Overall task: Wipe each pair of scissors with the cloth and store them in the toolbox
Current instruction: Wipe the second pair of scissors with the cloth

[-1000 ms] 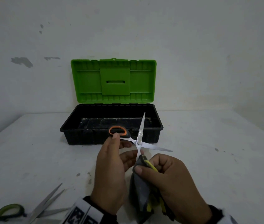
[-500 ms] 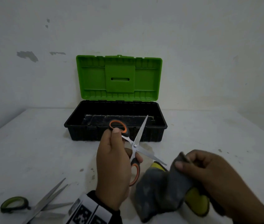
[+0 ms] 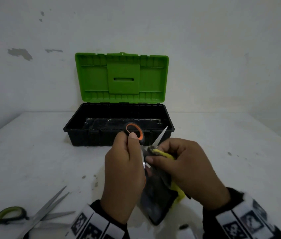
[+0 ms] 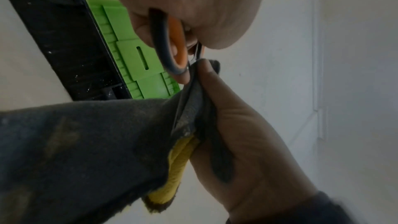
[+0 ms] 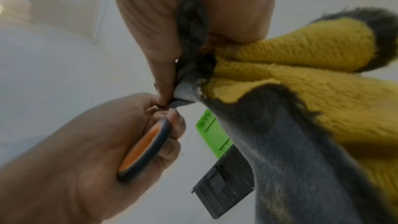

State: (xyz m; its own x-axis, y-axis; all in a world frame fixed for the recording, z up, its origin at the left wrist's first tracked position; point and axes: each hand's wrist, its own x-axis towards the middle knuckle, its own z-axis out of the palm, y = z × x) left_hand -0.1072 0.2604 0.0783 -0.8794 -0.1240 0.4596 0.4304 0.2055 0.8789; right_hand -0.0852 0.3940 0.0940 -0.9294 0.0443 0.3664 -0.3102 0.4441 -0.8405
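Fingers, left hand [image 3: 124, 173]: curled round the orange-handled scissors [image 3: 135, 131], thumb on the upper loop; blades spread.
Fingers, right hand [image 3: 186, 171]: pinching the grey and yellow cloth [image 3: 158, 199] onto one blade near the pivot; other blade tip pokes up past the knuckles.
Toolbox [image 3: 119, 133]: on the bench [image 3: 222, 169] just behind the hands; green lid upright, open.
Green-handled scissors [image 3: 24, 216]: flat on the bench at near left, blades apart, well clear of the toolbox.

Left hand [image 3: 124, 171] fingers curled, gripping; right hand [image 3: 186, 171] apparently pinching, thumb forward.
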